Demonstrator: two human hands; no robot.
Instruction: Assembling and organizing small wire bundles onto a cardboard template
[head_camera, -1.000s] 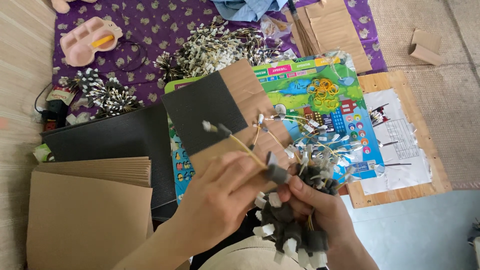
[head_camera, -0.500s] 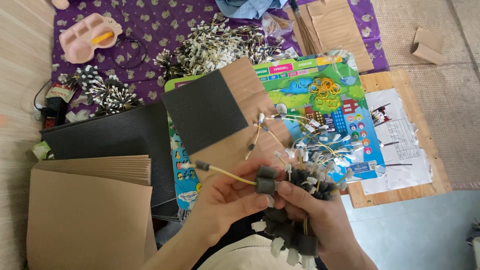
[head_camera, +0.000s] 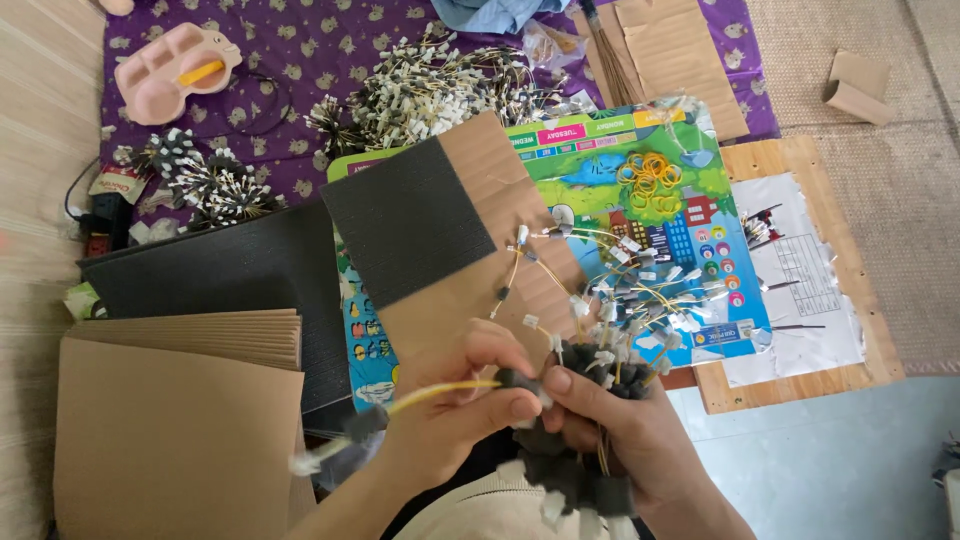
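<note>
Work surface seen from above the lap. Largest items: one plain cardboard sheet (head_camera: 175, 440) to the left of the hands, topping a stack whose sheet count cannot be read; one dark foam mat (head_camera: 220, 280) above it; one cardboard panel half faced in black (head_camera: 440, 240) just beyond the grip, overlying one colourful picture chart (head_camera: 640, 200); one wooden board (head_camera: 800, 370) to the right. Farther off lie one large heap of finished leads (head_camera: 440, 90), two smaller clusters (head_camera: 205, 180), and one pink sectioned tray (head_camera: 175, 65). The right hand (head_camera: 625, 440) is closed around a bundle of cable leads (head_camera: 570, 470), too many to count, with loose ends fanning away above. The left hand (head_camera: 455, 405) pinches one yellow lead (head_camera: 440, 392) at its black connector, where both hands meet. The lead probably handles light and limp, its thin cord prone to kinking; the rigid connector body looks the better hold.
</note>
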